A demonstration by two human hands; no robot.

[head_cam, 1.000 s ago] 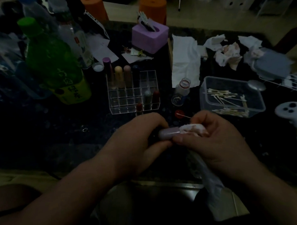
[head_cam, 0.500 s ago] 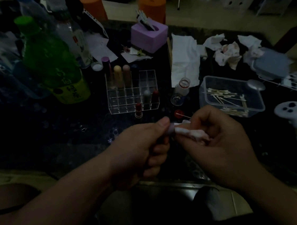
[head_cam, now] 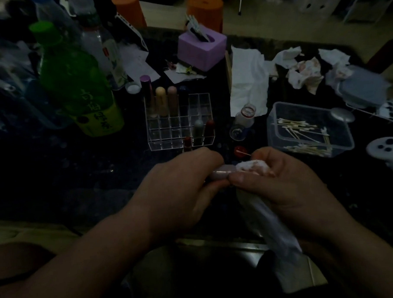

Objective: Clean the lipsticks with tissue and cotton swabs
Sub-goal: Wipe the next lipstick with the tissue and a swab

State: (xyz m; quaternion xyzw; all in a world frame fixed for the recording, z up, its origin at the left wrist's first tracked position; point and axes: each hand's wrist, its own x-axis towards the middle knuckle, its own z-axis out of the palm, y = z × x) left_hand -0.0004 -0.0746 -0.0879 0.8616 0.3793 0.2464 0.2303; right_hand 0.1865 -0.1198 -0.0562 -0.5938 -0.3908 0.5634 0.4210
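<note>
My left hand [head_cam: 179, 185] grips a pale lilac lipstick tube [head_cam: 221, 171] lying sideways near the table's front edge. My right hand [head_cam: 280, 185] pinches a wadded white tissue [head_cam: 253, 166], stained pink, against the tube's right end. A long tail of the tissue [head_cam: 276, 235] hangs down below my right palm. Behind my hands stands a clear acrylic organiser [head_cam: 178, 122] holding several lipsticks. A clear box of cotton swabs [head_cam: 307, 130] sits to its right.
A green bottle [head_cam: 75, 82] and clear bottles stand at the back left. A lilac tissue box [head_cam: 201, 49], a flat white tissue [head_cam: 249, 81] and crumpled stained tissues [head_cam: 305, 74] lie behind. A small tipped bottle [head_cam: 243, 119], a red cap [head_cam: 239, 152] and a white ghost-shaped object [head_cam: 391, 156] lie nearby.
Half a second ago the tube was turned so little of it showed; now more of it shows, lying sideways between my hands. The hanging tissue tail is back in sight below my right hand.
</note>
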